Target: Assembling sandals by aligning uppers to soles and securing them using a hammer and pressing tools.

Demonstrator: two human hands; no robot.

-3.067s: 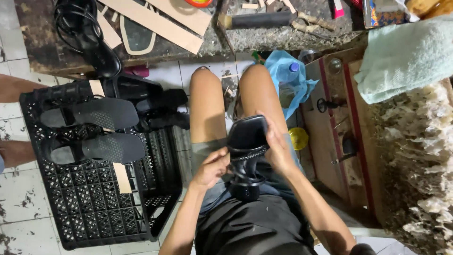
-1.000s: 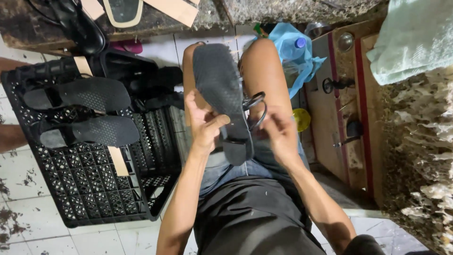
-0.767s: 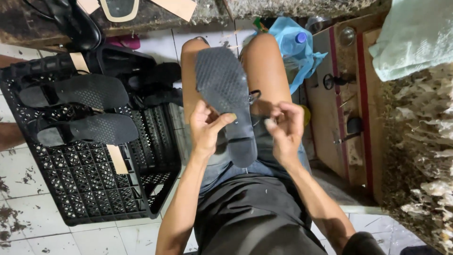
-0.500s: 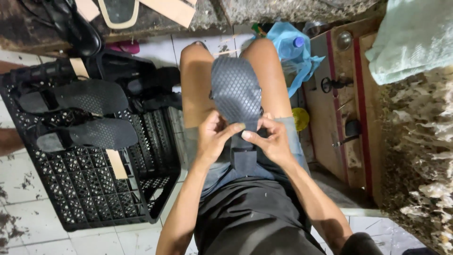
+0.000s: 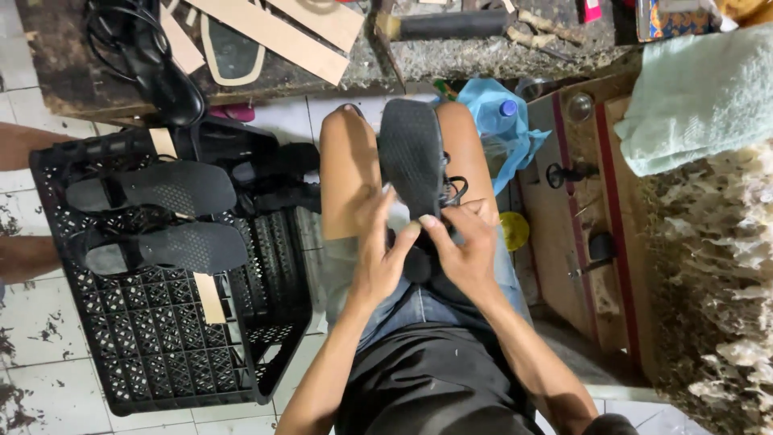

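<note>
Both hands meet over the lap on a black sandal (image 5: 412,157), sole up, toe pointing away between the knees. Left hand (image 5: 378,254) grips its near edge from the left; right hand (image 5: 467,246) pinches it from the right, thumbs touching. Left of the left hand: black plastic crate (image 5: 161,354) carrying two more sandals (image 5: 153,217).

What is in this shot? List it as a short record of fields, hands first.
left hand: grips black sandal, sole up, on the lap
right hand: fingers pinch the same sandal near its narrow end
beside left knee: black plastic crate carrying two black sandals
ahead: workbench with a hammer
right of the knees: blue plastic bag, green towel
</note>
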